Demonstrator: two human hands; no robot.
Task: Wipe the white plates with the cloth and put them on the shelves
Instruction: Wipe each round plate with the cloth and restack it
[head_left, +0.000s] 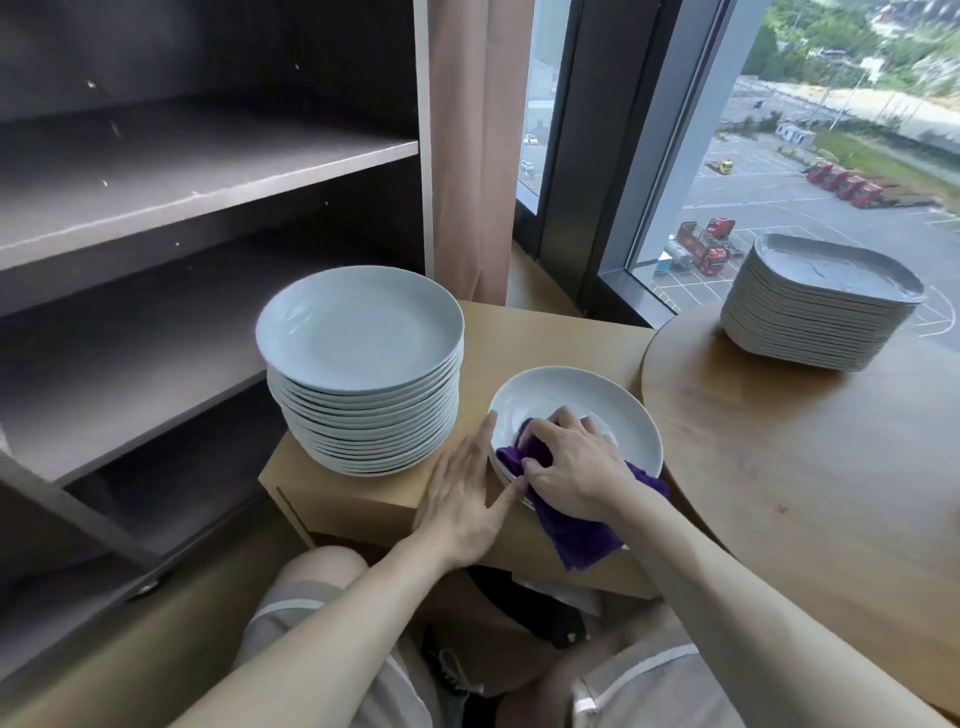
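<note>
In the head view, the right hand had its grip bunched round the purple cloth, pressing it into a white plate on the worktop, just right of a tall stack of plates. The left hand lay flat, grip released, its straight fingers touching the plate's left rim. The shelves stood left of the stack.
</note>
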